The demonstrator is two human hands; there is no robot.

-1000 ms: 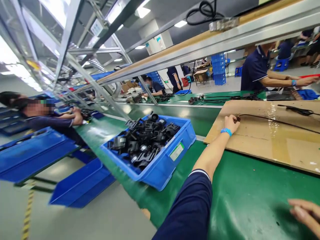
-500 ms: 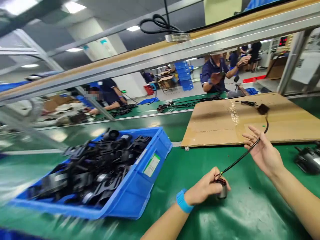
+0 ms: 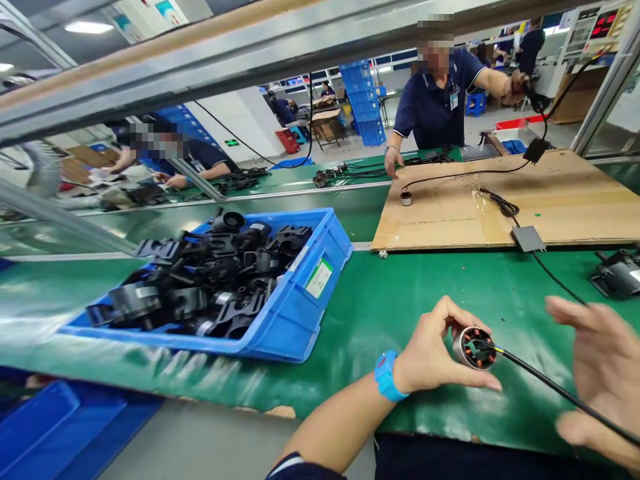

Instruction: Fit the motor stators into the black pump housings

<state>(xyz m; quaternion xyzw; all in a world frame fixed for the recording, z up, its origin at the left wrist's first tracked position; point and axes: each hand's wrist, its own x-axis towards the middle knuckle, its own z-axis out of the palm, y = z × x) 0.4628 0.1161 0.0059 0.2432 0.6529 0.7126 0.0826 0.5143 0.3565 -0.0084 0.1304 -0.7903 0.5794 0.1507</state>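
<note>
Motor part (image 3: pixel 467 348) with copper windings is gripped by the left hand (image 3: pixel 440 350) above the near green bench (image 3: pixel 350 360), right of the blue bin (image 3: pixel 285 327). The right hand (image 3: pixel 603 373) is opened, fingers spread, beside the attached black cable (image 3: pixel 549 381).

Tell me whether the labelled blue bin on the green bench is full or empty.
Full: black parts crowd the blue bin and heap above its far rim.

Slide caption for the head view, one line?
Left hand holds a copper-wound motor part over green worktop, right hand near its black cable, blue bin at left.
</note>
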